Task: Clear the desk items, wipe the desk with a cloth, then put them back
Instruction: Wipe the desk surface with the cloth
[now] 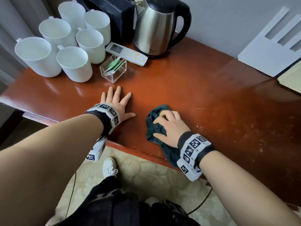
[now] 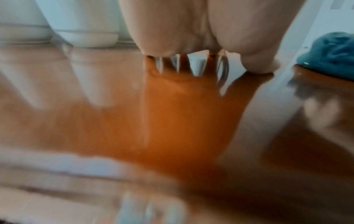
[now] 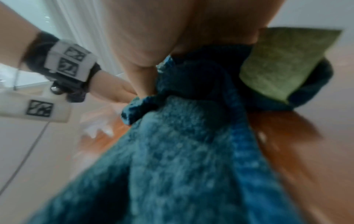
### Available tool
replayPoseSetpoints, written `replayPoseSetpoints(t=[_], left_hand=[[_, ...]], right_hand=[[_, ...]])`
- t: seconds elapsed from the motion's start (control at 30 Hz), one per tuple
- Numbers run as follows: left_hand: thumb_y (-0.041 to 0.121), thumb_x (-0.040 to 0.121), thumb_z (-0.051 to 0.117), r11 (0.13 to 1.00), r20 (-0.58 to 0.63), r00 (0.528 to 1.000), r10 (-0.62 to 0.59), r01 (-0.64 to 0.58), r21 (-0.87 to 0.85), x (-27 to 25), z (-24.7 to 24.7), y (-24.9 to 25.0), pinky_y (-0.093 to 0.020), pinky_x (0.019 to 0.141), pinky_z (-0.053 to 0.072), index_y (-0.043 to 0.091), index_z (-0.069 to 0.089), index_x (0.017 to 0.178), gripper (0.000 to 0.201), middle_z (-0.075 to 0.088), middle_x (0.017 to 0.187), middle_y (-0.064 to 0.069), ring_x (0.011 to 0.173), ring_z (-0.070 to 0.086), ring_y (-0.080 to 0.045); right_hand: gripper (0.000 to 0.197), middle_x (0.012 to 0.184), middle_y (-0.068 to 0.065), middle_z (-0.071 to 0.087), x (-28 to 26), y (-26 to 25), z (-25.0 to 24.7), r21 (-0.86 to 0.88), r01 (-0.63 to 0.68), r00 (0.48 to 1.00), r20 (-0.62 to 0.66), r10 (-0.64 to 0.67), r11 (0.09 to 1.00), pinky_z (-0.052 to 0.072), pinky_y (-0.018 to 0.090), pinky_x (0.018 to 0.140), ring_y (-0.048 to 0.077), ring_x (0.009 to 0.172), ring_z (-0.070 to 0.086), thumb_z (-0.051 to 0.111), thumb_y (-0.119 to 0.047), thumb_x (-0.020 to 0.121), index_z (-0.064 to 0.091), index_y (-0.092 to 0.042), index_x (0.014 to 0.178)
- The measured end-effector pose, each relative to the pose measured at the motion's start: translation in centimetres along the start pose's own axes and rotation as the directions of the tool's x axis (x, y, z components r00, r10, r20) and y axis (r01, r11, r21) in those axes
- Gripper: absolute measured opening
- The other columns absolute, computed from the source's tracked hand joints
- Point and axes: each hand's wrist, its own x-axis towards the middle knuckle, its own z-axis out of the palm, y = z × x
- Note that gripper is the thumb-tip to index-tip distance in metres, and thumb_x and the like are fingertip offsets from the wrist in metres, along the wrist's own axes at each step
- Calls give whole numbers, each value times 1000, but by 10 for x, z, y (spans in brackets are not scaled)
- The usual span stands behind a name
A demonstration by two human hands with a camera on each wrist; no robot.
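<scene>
Six white ceramic mugs stood clustered at the far-left corner of the glossy reddish-brown wooden desk, handles pointing away. Behind them sat a black tissue box; near the mugs a clear acrylic box of green sachets, a white remote control with a small screen, then a stainless steel electric kettle with black handle. Left hand lay flat on the desk, fingers spread straight, gripping nothing, just in front of the acrylic box. Right hand pressed down on a crumpled dark teal terry cloth near the desk's front edge, fingers curled into its folds, thumb alongside. Cloth was bunched under the palm, one tail hanging over the front edge; right wrist view showed a green patch on it, blurred. Desk right of the cloth carried pale scuffs and specks. A white slotted panel leaned at the far right.
</scene>
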Motion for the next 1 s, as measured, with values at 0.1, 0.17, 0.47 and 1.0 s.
replayPoseSetpoints(t=[0.1, 0.17, 0.47, 1.0], left_hand=[[55, 95, 27, 993, -68, 993, -97, 92, -72, -27, 26, 22, -45, 119, -5, 34, -1, 150, 65, -14, 158, -3, 145, -14, -29], [54, 96, 23, 990, -81, 989, -125, 118, -78, -44, 42, 40, -46, 118, -5, 32, -3, 150, 63, -14, 158, -3, 145, -14, -29], [49, 98, 21, 979, -45, 984, -175, 169, -112, -74, 68, 83, -49, 116, -9, 30, -7, 150, 62, -18, 157, -4, 144, -18, -29], [53, 95, 30, 973, -49, 985, -166, 156, -172, -72, 66, 81, -49, 117, -7, 38, -1, 149, 64, -17, 158, 0, 145, -17, -28]], right_hand=[[35, 137, 1, 31, -42, 1, 10, -61, 179, 982, 79, -174, 982, 45, 35, 87, 28, 128, 24, 53, -35, 90, 48, -23, 123], [36, 136, 2, 32, -67, 12, 12, -90, 286, 941, 213, -262, 954, 43, 32, 78, 25, 125, 26, 55, -26, 88, 49, -22, 123], [42, 143, 5, 30, -49, 56, -11, 240, -178, 963, -157, 219, 954, 31, 36, 105, 30, 131, 30, 51, -29, 94, 43, -24, 134], [28, 123, -1, 42, -112, 71, 6, 198, 46, 997, -73, -32, 979, 39, 36, 98, 23, 119, 36, 55, -7, 78, 60, -23, 100]])
